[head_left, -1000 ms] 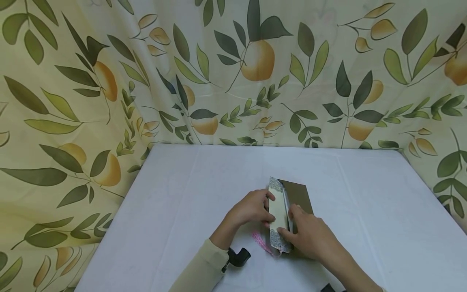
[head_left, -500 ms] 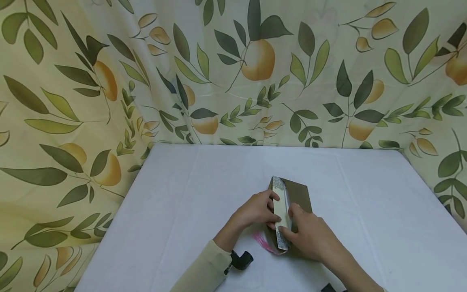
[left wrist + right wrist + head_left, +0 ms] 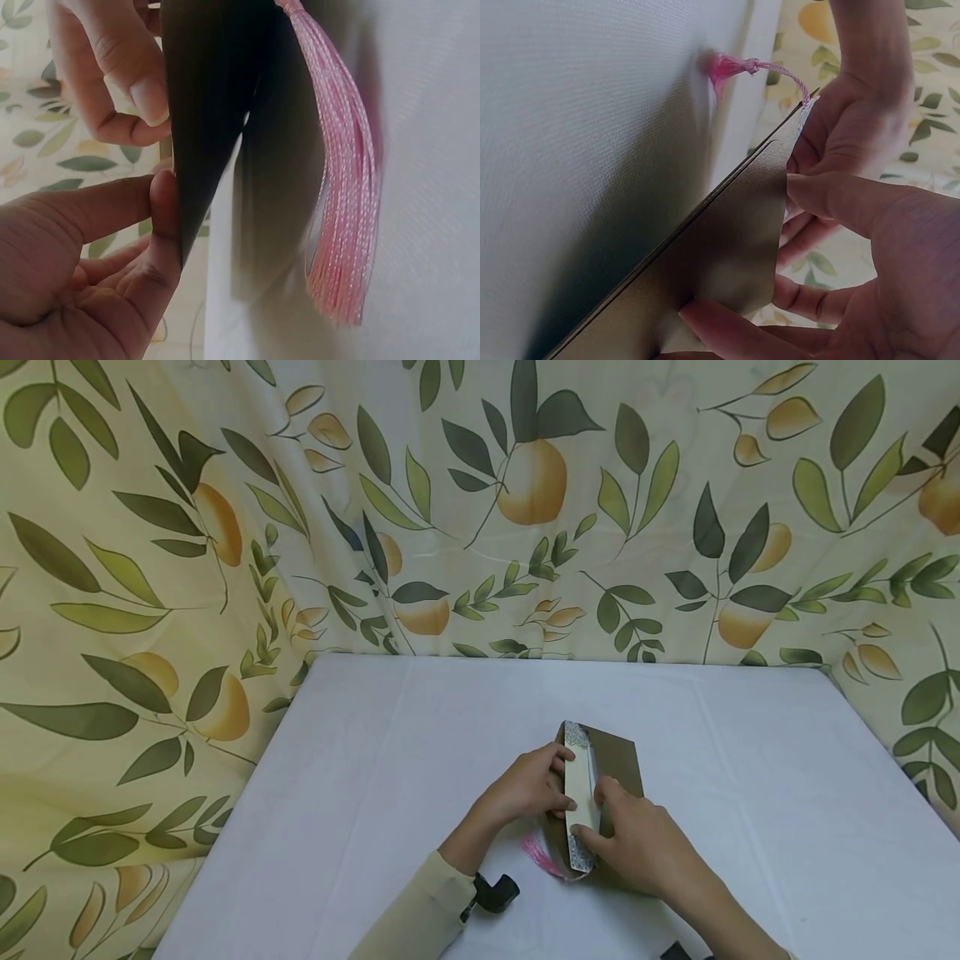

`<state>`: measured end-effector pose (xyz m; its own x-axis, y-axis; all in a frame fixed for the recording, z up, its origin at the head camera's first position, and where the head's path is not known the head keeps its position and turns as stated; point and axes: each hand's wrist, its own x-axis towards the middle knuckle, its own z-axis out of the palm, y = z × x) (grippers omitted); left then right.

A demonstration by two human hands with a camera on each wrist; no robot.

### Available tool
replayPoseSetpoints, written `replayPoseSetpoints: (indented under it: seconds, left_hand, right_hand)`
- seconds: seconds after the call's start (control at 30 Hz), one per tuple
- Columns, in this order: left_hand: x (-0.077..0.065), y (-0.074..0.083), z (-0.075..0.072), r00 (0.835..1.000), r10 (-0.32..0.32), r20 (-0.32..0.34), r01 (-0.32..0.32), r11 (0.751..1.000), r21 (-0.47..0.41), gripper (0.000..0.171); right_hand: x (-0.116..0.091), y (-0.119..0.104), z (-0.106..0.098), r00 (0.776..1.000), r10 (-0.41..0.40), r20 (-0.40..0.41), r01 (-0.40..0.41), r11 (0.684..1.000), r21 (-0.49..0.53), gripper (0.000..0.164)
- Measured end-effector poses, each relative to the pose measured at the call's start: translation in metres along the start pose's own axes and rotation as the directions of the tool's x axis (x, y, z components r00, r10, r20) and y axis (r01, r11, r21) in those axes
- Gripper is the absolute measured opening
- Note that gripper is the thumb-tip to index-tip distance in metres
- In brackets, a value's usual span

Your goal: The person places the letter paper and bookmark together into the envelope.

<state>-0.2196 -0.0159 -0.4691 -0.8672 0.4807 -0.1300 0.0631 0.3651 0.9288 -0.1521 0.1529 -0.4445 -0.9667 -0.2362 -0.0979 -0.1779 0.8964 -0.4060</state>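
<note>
A cream bookmark (image 3: 581,785) with grey patterned ends stands on edge, slanted, at a brown card envelope (image 3: 618,756) on the white table. Its pink tassel (image 3: 341,180) hangs from the near end onto the cloth. My left hand (image 3: 528,789) pinches the bookmark's left edge between thumb and fingers. From the other side my right hand (image 3: 637,835) grips the envelope, thumb at the bookmark's edge. In the right wrist view, a fingertip (image 3: 720,326) presses the envelope's brown flap (image 3: 727,247). How far the bookmark sits inside the envelope cannot be told.
The white-clothed table (image 3: 420,727) spreads around both hands. A patterned fruit-and-leaf curtain (image 3: 480,527) hangs behind it and on the left. A black wrist camera (image 3: 497,893) sits on my left wrist, close above the table.
The bookmark has shifted right and turned more edge-on over the envelope, whose brown now shows left of it. My left hand moved slightly right with it; my right hand stayed nearly still.
</note>
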Motion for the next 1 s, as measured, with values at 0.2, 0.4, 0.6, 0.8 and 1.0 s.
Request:
replayPoseSetpoints:
  seconds: [0.2,0.4,0.6,0.8,1.0]
  left_hand:
    - [0.0,0.001,0.002,1.0,-0.005,-0.006,0.005,1.0,0.009,0.063]
    - [-0.001,0.003,0.006,1.0,-0.01,-0.012,0.01,1.0,0.006,0.064]
    - [-0.002,0.004,0.009,1.0,-0.016,-0.016,0.017,0.999,0.036,0.063]
    - [-0.001,0.003,0.014,0.999,-0.037,-0.022,0.038,0.999,0.033,0.061]
    - [-0.001,0.003,0.017,0.999,-0.043,-0.029,0.044,0.998,0.033,0.061]
  right_hand:
    - [-0.002,-0.001,-0.001,1.0,-0.026,-0.012,0.026,1.0,0.0,0.048]
    - [-0.002,-0.002,-0.001,1.0,-0.027,-0.007,0.027,1.0,0.005,0.048]
    - [-0.004,-0.004,-0.002,1.0,-0.013,0.005,0.013,1.0,0.021,0.047]
    - [-0.004,-0.005,-0.002,1.0,-0.021,0.004,0.021,0.999,0.031,0.046]
    - [-0.004,-0.005,-0.002,1.0,-0.021,0.011,0.021,0.999,0.043,0.046]
